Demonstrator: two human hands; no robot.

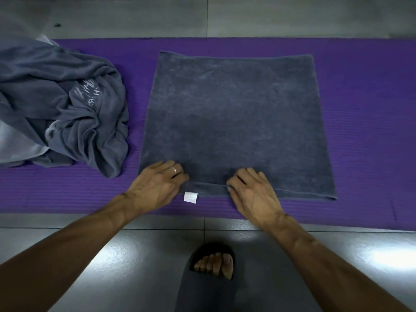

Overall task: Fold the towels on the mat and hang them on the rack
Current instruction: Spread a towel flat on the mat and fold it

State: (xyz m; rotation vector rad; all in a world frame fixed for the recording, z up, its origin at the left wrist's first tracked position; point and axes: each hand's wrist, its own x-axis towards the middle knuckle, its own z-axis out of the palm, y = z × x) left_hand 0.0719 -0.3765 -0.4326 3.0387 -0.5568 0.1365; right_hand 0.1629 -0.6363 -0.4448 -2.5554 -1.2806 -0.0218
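Observation:
A dark grey towel (236,122) lies flat and folded into a rough square on the purple mat (360,109). A small white tag (191,197) sticks out from its near edge. My left hand (157,185) sits at the near left part of that edge, fingers curled onto the hem. My right hand (252,192) is a little to the right, on the same edge, with its fingertips pinching the hem. The tag lies between the two hands. No rack is in view.
A crumpled heap of grey towels (60,104) with pale lettering lies on the mat's left end. Grey floor tiles surround the mat. My foot in a dark slipper (211,273) stands on the floor just before the mat.

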